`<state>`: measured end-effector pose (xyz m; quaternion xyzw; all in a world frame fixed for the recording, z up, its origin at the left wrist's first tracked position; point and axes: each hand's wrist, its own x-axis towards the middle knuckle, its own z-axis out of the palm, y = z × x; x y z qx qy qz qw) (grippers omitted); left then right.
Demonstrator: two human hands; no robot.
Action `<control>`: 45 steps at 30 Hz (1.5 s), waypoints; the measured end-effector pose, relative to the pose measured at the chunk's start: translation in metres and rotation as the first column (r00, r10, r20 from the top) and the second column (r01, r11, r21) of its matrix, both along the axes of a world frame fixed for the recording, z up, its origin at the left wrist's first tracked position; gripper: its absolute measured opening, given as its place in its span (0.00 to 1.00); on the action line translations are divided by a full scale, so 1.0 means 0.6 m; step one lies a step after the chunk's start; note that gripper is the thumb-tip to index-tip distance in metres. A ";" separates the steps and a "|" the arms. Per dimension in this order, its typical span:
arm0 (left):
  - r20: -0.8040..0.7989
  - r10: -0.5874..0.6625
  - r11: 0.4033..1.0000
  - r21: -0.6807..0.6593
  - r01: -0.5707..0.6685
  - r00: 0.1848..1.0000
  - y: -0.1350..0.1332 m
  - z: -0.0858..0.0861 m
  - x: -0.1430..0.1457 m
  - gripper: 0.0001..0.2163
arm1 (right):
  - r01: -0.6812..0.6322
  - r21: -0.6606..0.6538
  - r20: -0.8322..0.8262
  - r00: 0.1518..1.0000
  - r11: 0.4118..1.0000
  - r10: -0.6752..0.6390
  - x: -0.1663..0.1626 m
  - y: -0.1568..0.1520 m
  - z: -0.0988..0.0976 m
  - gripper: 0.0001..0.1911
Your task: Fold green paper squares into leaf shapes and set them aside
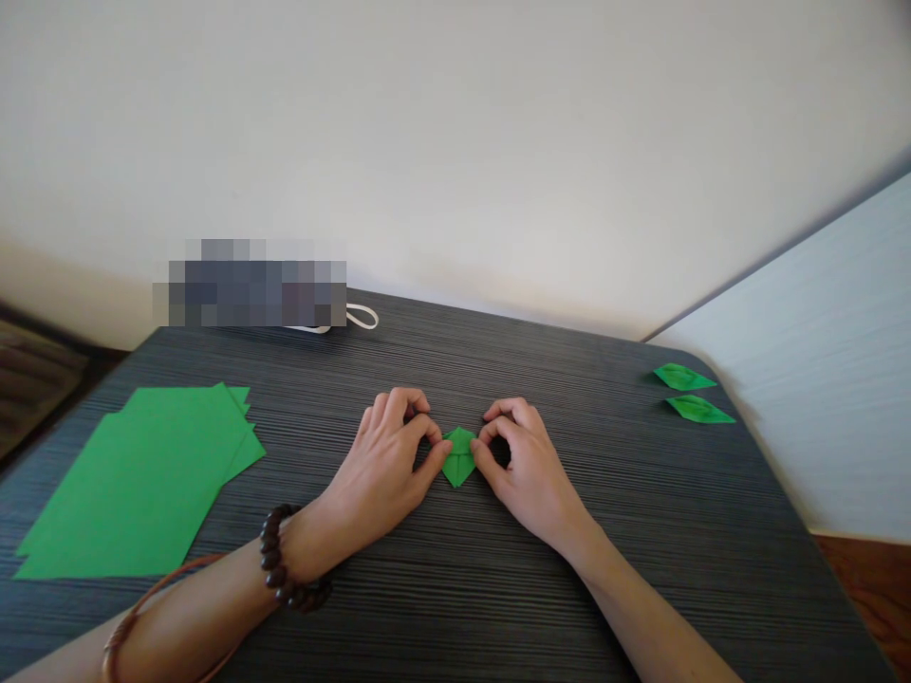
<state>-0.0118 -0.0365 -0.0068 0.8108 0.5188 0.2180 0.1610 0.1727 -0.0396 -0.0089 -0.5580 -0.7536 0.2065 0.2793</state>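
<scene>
A small piece of folded green paper (pixel 458 465) is held just over the dark table, between my two hands. My left hand (pixel 388 455) pinches its left edge between thumb and forefinger. On the opposite edge, my right hand (pixel 523 460) does the same with its thumb and forefinger. Crease lines cross the paper, and it narrows to a point toward me. The fingertips cover both of its side corners. A dark beaded bracelet (pixel 274 560) circles my left wrist.
Green paper sheets (pixel 142 484) lie in a loose stack at the left of the dark wood-grain table (pixel 455 607). Two folded green paper shapes (pixel 684 377) rest near the right edge. A blurred-out object (pixel 263 292) with a white loop (pixel 364 317) stands at the back left, by the wall.
</scene>
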 end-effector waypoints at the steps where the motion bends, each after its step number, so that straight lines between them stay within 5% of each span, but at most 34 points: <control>1: -0.004 0.004 1.000 -0.001 -0.004 1.000 0.000 -0.001 0.000 0.06 | -0.003 0.000 0.008 1.000 1.000 0.003 -0.001 0.000 -0.001 0.03; 23: -0.061 -0.032 0.999 -0.009 0.032 0.998 0.002 0.008 0.001 0.08 | -0.186 -0.143 -0.068 0.982 0.972 0.178 0.020 0.007 0.023 0.08; 45: -0.031 -0.138 0.990 -0.016 0.138 0.990 0.013 0.004 -0.019 0.09 | -0.257 -0.076 0.001 0.966 0.964 0.257 0.032 0.008 0.015 0.08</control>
